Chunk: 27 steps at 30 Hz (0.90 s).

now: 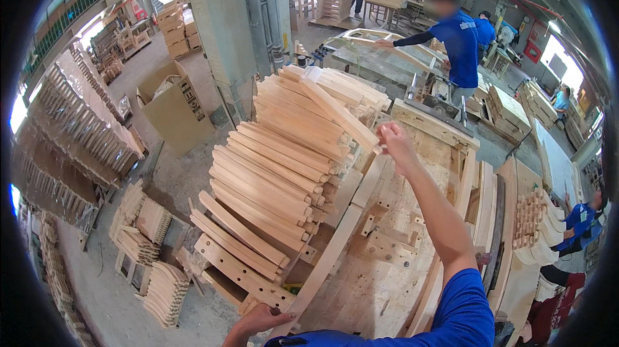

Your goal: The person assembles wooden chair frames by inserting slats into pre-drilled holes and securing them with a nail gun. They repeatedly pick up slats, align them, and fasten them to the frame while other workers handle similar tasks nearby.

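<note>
My right hand (397, 146) reaches out over the workbench, its fingers curled closed at the near end of a pale wooden slat (338, 112). That slat slants across the right side of a big stack of curved wooden slats (264, 179). A long wooden strip (329, 253) runs from beneath my right hand toward the lower edge. Beside the strip's lower end is my left hand (258, 320), its fingers drawn together around a small dark spot; what they grip is not clear. Close by lies a wooden block with drilled holes (242, 273).
Worn boards with several screwed-on blocks top the workbench (351, 289). Left of it stand an open cardboard box (173, 118) and floor stacks of curved parts (164, 292). Ahead, a co-worker in blue (458, 44) handles a wooden frame (393, 44). More people and parts line the right.
</note>
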Each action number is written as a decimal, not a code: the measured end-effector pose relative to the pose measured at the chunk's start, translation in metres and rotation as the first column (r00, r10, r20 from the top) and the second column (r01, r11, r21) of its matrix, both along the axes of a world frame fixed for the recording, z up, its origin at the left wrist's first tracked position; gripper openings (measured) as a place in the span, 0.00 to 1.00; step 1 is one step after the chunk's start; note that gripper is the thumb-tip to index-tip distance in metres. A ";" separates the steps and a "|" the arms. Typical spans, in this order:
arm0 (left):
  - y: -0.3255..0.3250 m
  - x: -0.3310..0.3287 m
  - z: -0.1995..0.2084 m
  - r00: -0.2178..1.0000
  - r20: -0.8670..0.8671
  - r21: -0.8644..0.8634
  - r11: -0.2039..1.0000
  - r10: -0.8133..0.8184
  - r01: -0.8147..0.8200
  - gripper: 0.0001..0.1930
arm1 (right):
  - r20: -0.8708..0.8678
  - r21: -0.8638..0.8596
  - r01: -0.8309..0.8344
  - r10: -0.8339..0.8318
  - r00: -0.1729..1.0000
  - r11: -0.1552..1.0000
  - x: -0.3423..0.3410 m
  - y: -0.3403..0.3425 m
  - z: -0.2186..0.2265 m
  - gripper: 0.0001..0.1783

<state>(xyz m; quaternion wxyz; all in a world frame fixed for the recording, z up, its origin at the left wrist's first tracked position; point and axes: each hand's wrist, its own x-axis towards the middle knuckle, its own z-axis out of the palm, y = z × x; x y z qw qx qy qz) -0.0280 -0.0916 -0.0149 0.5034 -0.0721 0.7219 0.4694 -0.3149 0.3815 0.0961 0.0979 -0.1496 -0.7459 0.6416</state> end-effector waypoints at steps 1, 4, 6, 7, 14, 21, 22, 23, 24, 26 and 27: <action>-0.003 0.001 -0.009 0.999 -0.044 0.015 1.000 0.001 0.000 0.36 | -0.035 0.204 -0.037 0.045 0.998 0.978 -0.008 -0.001 0.008 0.16; -0.013 0.020 -0.032 0.991 -0.133 0.015 1.000 0.024 -0.022 0.35 | 0.016 0.676 -0.150 0.190 0.982 0.722 -0.034 -0.038 0.036 0.21; -0.019 0.024 -0.038 0.987 -0.155 0.011 0.999 0.034 -0.033 0.34 | 0.068 0.819 -0.171 0.203 0.977 0.548 -0.046 -0.063 0.052 0.22; -0.021 0.019 -0.039 0.986 -0.160 0.029 0.999 0.039 -0.035 0.33 | 0.048 0.866 -0.138 0.195 0.980 0.480 -0.051 -0.069 0.055 0.21; 0.001 0.012 0.014 0.998 -0.068 -0.153 0.988 -0.007 -0.003 0.30 | 0.043 0.893 -0.116 0.174 0.984 0.435 -0.036 -0.036 0.043 0.20; 0.030 0.014 0.036 0.988 -0.101 -0.134 0.982 0.118 -0.131 0.28 | 0.013 0.902 -0.012 0.001 1.000 0.432 0.135 0.123 -0.028 0.18; 0.031 0.016 0.033 0.982 -0.113 -0.123 0.978 0.153 -0.167 0.28 | 0.091 0.942 -0.078 -0.023 0.996 0.327 0.152 0.137 -0.041 0.17; 0.031 0.018 0.029 0.974 -0.123 -0.111 0.973 0.188 -0.202 0.28 | 0.166 0.963 -0.150 -0.054 0.985 0.222 0.164 0.146 -0.055 0.15; 0.029 0.026 0.018 0.953 -0.145 -0.057 0.959 0.267 -0.277 0.29 | 0.206 0.958 -0.192 -0.046 0.978 0.214 0.172 0.151 -0.069 0.14; 0.027 0.037 0.007 0.923 -0.146 -0.034 0.931 0.355 -0.363 0.26 | 0.281 0.943 -0.271 -0.026 0.959 0.192 0.182 0.156 -0.095 0.12; 0.036 0.036 0.020 0.921 -0.134 -0.074 0.923 0.366 -0.378 0.23 | 0.278 0.942 -0.272 -0.002 0.961 0.198 0.182 0.155 -0.104 0.11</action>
